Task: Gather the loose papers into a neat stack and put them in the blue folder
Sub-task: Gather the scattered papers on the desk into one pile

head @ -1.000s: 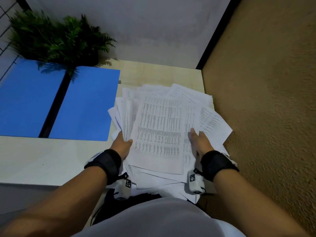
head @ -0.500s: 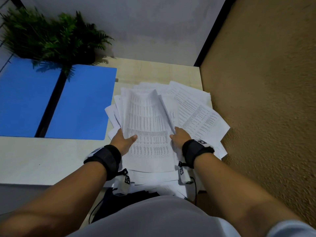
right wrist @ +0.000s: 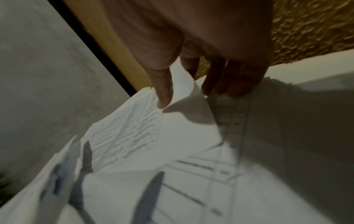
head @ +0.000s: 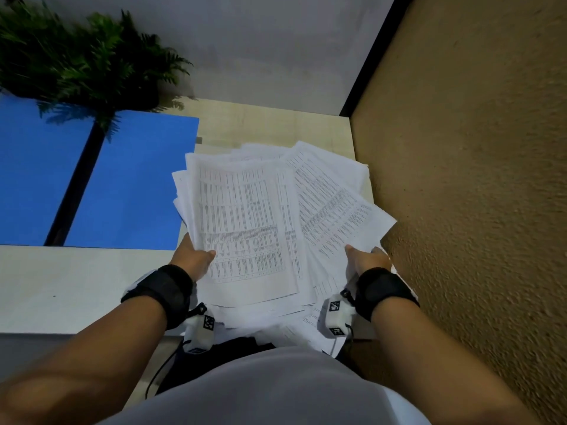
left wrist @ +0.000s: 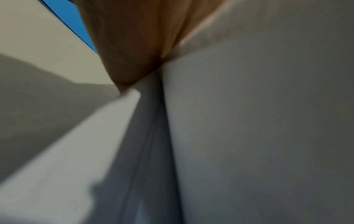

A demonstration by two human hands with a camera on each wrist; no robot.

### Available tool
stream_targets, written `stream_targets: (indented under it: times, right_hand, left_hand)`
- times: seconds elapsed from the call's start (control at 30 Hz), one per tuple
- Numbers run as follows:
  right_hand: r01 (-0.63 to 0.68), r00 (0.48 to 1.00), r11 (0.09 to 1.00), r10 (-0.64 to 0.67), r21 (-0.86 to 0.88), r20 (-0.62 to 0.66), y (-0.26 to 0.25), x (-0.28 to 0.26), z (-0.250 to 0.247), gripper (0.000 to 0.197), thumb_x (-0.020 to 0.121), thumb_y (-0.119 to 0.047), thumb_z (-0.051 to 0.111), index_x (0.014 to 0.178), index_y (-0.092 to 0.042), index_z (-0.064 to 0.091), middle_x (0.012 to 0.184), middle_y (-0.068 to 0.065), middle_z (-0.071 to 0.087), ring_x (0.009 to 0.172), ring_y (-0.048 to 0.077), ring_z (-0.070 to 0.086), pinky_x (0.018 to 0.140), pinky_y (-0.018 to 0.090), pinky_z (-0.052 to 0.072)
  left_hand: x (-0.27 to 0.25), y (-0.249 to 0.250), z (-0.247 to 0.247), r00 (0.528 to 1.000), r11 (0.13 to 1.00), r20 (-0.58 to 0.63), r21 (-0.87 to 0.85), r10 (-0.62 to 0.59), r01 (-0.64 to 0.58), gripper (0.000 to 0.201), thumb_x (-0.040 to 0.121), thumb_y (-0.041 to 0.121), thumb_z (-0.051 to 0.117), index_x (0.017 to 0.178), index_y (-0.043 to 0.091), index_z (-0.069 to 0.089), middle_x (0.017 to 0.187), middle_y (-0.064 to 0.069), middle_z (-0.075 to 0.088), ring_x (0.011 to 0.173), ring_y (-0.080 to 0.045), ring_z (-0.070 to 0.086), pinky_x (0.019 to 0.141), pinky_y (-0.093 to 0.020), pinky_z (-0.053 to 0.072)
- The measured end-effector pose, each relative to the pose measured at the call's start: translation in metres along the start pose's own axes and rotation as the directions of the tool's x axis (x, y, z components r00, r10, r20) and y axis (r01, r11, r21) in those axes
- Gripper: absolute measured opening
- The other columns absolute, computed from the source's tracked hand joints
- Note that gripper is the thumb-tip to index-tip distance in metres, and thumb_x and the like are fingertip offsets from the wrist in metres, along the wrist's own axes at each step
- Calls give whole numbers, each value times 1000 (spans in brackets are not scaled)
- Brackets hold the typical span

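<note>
one blue folder [head: 92,179], one plant [head: 76,56], two hands [head: 193,259]

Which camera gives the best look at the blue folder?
The head view: the blue folder lies open and flat on the table, left of the papers. The left wrist view catches only a blue sliver; the right wrist view shows none of it.

right hand [head: 369,259] shifted outward, papers [head: 260,222] fanned wider

Blurred left hand [left wrist: 130,42] against white papers [left wrist: 258,128] (blue folder [left wrist: 76,22] behind)
</note>
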State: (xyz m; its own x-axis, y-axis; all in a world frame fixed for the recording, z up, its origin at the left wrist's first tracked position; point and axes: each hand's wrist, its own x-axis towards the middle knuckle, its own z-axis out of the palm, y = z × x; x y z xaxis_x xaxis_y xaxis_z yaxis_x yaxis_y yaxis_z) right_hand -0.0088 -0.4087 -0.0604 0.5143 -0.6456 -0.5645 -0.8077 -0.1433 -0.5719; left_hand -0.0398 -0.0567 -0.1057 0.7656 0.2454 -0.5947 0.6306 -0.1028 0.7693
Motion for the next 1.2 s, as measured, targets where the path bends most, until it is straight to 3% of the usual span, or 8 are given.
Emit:
stream_targets:
  times: [0.1, 0.27, 0.47, 0.63, 0.77, 0.97, 1.1, 1.2]
  right_hand:
    - [112, 992, 988, -118, -103, -53, 6, 3, 0, 69, 67, -35, 82, 128, -18, 53, 131, 9, 53, 123, 33, 52, 102, 51, 45]
    - [212, 976, 934, -219, 288, -9, 4, -1, -2, 26, 77, -14, 77, 102, -15, 70, 100, 3, 74, 89, 24, 71, 88, 46, 57]
    - [448, 884, 887, -422, 107, -202, -23, -19, -26, 11, 84, -16, 68, 77, -11, 63, 102, 12, 68, 81, 24, 61, 76, 29, 46]
    - [515, 831, 856, -511, -43, -223, -42, -32, -47, 12, 94, -3, 48, 99, -1, 59, 104, 18, 68, 93, 29, 62, 79, 27, 38]
    - [650, 687, 746, -659, -146, -307, -71, -54, -70, 13, 94, -1, 44, 103, 0, 53, 105, 21, 67, 101, 33, 63, 81, 30, 42]
    - [794, 533, 608, -699, -2, -477, -124, -82, -113, 39, 82, 3, 41, 112, -6, 65, 93, 1, 64, 95, 10, 61, 88, 19, 44]
    - [823, 544, 542, -660, 173, -518, -135, -93, -112, 30, 85, -5, 54, 113, -4, 65, 103, 5, 68, 101, 11, 64, 93, 23, 50]
    - [731, 681, 605, -629, 316, -375, -117, -97, -71, 27, 93, -9, 56, 118, 0, 59, 112, 6, 65, 106, 15, 61, 96, 25, 48]
  left_hand:
    - [8, -7, -1, 999, 999, 42, -22, -29, 30, 62, 85, -4, 62, 140, 15, 43, 132, -9, 60, 119, -31, 58, 104, -50, 46]
    - [14, -10, 1, 999, 1000, 39, -2, -26, 26, 62, 85, -7, 60, 141, 14, 43, 132, -9, 59, 120, -31, 57, 103, -46, 46]
    - [15, -8, 6, 1000, 997, -1, 74, -26, 26, 59, 88, -6, 60, 142, 8, 41, 133, -9, 57, 121, -31, 55, 97, -33, 44]
    - [19, -12, 5, 999, 998, 8, 52, -40, 40, 64, 84, -5, 62, 142, 14, 42, 138, -11, 56, 123, -33, 55, 105, -44, 45]
    - [15, -11, 6, 1000, 1000, 10, 19, -24, 23, 64, 86, -8, 59, 143, 14, 41, 135, -9, 57, 121, -32, 56, 105, -50, 46]
    - [8, -10, 7, 1000, 1000, 10, -6, 0, 0, 64, 84, -6, 61, 142, 15, 42, 133, -10, 58, 121, -33, 57, 104, -51, 46]
    - [3, -7, 8, 997, 999, 57, -5, 42, -42, 63, 81, -2, 62, 139, 15, 44, 125, -7, 61, 113, -31, 59, 101, -46, 47]
    - [-2, -2, 10, 996, 998, 78, -55, 48, -44, 63, 82, 7, 61, 141, 15, 43, 129, -9, 60, 114, -30, 59, 99, -43, 48]
